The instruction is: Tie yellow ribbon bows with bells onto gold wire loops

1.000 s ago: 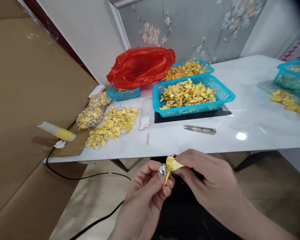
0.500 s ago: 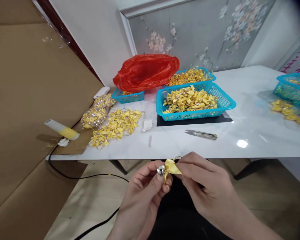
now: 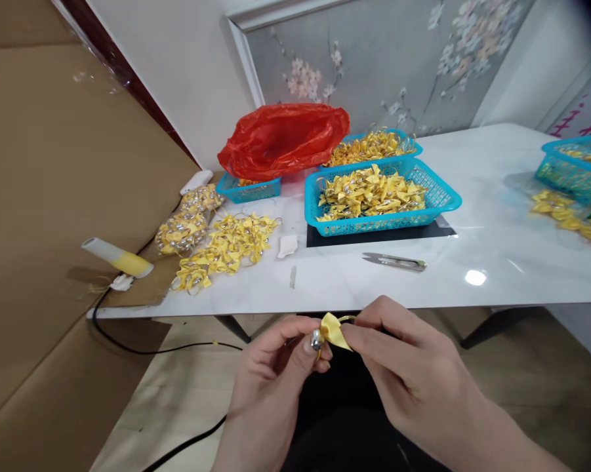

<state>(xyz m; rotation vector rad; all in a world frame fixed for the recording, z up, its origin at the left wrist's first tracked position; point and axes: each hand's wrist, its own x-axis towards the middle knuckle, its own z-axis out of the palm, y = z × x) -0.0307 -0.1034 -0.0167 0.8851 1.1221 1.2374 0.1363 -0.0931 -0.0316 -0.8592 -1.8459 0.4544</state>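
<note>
— Nearest to us, below the tabletop (image 3: 496, 216) edge: our left hand (image 3: 275, 373) pinches a small silver bell (image 3: 317, 339) at the fingertips, and our right hand (image 3: 403, 373) pinches the yellow ribbon bow (image 3: 335, 331) it sits against, with a thin gold ring (image 3: 347, 319) behind. Both hands are closed tight on the one piece.

— What could go wrong?

— We judge the grip slim. The bell is smooth and round; a small twist of the fingers could let it slip, and with nothing but the floor (image 3: 187, 400) and our lap beneath, it would drop out of reach.

— And farther out?

— The metal snips (image 3: 394, 261) lie near the tabletop's front edge; a careless reach over them could snag a sleeve or knock them off. Left of them, the loose pile of finished bows (image 3: 224, 246) sits close to the edge too. Behind, the blue basket (image 3: 443, 196) heaped with yellow pieces could shed some if bumped. The red bag (image 3: 283, 137) slumps over a smaller basket (image 3: 248, 190) at the back.
</note>
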